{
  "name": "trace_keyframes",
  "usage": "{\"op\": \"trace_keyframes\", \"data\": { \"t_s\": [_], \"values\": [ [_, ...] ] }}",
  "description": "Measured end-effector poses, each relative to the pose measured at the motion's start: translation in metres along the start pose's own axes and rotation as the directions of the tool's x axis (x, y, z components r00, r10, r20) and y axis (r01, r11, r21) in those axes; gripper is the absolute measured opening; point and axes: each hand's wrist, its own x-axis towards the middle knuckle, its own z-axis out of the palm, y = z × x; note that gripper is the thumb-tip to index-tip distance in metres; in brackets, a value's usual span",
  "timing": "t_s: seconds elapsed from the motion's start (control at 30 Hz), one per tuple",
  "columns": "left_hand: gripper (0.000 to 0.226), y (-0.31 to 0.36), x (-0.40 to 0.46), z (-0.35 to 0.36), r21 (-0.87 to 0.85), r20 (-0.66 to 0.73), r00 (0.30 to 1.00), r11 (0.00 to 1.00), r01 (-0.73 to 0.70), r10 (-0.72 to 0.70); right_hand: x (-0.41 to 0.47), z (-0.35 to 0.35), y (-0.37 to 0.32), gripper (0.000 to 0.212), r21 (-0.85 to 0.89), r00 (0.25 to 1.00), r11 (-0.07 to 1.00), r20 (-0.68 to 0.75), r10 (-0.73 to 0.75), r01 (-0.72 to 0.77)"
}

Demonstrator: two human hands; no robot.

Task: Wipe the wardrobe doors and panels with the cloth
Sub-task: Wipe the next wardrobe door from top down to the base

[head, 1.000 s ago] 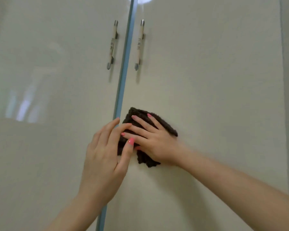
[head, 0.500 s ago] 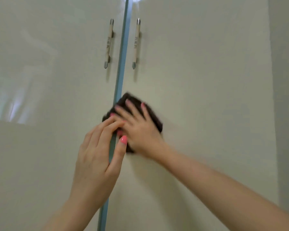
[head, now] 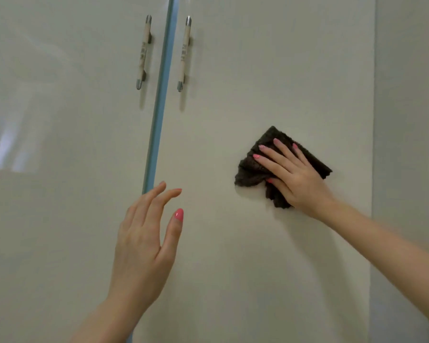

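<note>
Dark brown, nubby-textured folded cloth [head: 255,169] now lies flat against the glossy cream right-hand wardrobe door [head: 270,95], roughly mid-panel and nearer that door's right edge; half a second ago it sat over the pale blue vertical strip [head: 159,107] between the two doors. The cloth has therefore travelled rightward across the panel in one stroke. The right hand [head: 295,179] presses it to the surface with the palm down and the fingers [head: 270,159] spread flat over the fabric; this is a pressing hold, not a pinch. The left hand [head: 144,241], which was touching the cloth beside the right hand a second ago, has separated from it and now hovers wide and empty near the lower part of the blue strip, fingers loosely extended; whether its fingertips contact the door cannot be determined. The glossy cream left-hand door [head: 60,219] shows window reflections, and two slim cream bar handles with metal ends [head: 143,52] [head: 184,54] stand above, one on each side of the strip. Judgement: the sideways pass indicates that wiping of the right door is in progress, carried by one hand alone. The areas around the handles, the lower panel and the left door would appear to remain to be covered.
</note>
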Motion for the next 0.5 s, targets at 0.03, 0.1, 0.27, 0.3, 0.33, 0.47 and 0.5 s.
{"op": "trace_keyframes", "data": {
  "t_s": [0.03,0.1,0.27,0.3,0.33,0.47,0.5],
  "values": [
    [0.040,0.003,-0.002,0.004,-0.011,0.000,1.000,1.000,0.006,-0.006,-0.008,0.005,-0.011,0.045,0.014,0.995,0.996,-0.042,0.085,-0.084],
    [0.041,0.011,-0.007,0.014,-0.030,0.013,1.000,0.999,0.017,-0.017,-0.043,0.022,-0.051,0.046,0.038,0.987,0.991,-0.085,0.135,-0.132],
    [0.043,0.029,-0.019,0.041,-0.023,0.102,0.995,1.000,-0.002,0.004,-0.171,0.032,-0.120,0.044,0.136,0.832,0.848,0.168,-0.529,0.512],
    [0.043,0.030,-0.020,0.042,-0.017,0.109,0.994,1.000,-0.008,0.010,-0.171,0.028,-0.112,0.046,0.149,0.768,0.792,0.195,-0.610,0.592],
    [0.043,0.031,-0.020,0.044,-0.019,0.111,0.994,1.000,-0.014,0.016,-0.167,0.023,-0.097,0.048,0.142,0.733,0.763,0.213,-0.645,0.630],
    [0.043,0.040,-0.018,0.053,-0.014,0.117,0.993,0.999,-0.030,0.031,-0.127,0.001,-0.018,0.056,0.019,0.909,0.921,0.156,-0.386,0.388],
    [0.043,0.041,-0.020,0.055,-0.007,0.127,0.991,0.999,-0.033,0.034,-0.120,-0.005,0.002,0.052,-0.016,0.962,0.967,0.103,-0.252,0.255]
  ]
}}
